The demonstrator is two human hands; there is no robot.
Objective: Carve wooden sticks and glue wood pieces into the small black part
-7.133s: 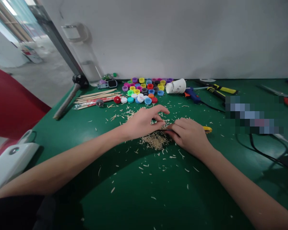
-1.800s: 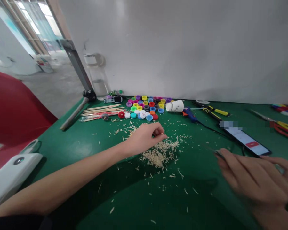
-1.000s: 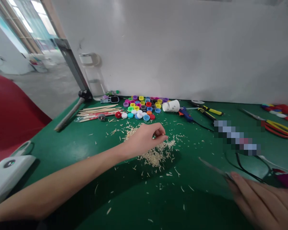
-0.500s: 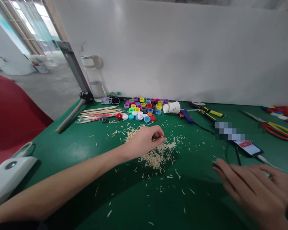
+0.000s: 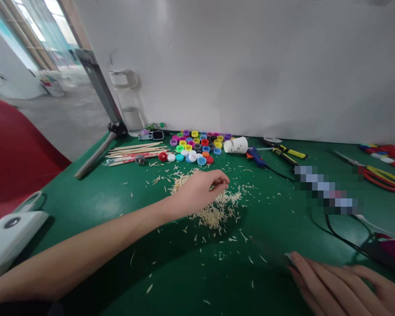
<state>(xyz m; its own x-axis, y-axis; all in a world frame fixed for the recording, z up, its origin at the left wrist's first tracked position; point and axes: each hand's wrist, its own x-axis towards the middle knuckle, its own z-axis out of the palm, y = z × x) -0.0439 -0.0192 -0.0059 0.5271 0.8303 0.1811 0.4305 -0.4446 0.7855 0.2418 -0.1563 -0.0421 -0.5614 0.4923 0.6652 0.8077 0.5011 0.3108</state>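
A heap of pale wooden shavings (image 5: pixel 217 210) lies on the green table (image 5: pixel 95 202). My left hand (image 5: pixel 199 191) rests on the heap's far edge. Its thumb and fingers are pinched shut on a small wooden piece that barely shows. My right hand (image 5: pixel 345 287) is low at the bottom right, fingers pressed together around a thin blade-like tool (image 5: pixel 271 253). The tool is blurred and points left toward the heap. The two hands are well apart.
Several coloured bottle caps (image 5: pixel 194 145), a tipped paper cup (image 5: pixel 236 145), wooden sticks (image 5: pixel 134 150), a hammer (image 5: pixel 97 151) and a blue glue gun (image 5: pixel 255 157) line the back. Red and yellow tools (image 5: pixel 383 179) and black cables (image 5: pixel 345 239) lie right. A white device (image 5: pixel 9 235) sits left.
My right hand pulled away from the heap with the thin tool, swung out to the right, and now sits lower and nearer me. My left hand has stayed pinched at the heap.
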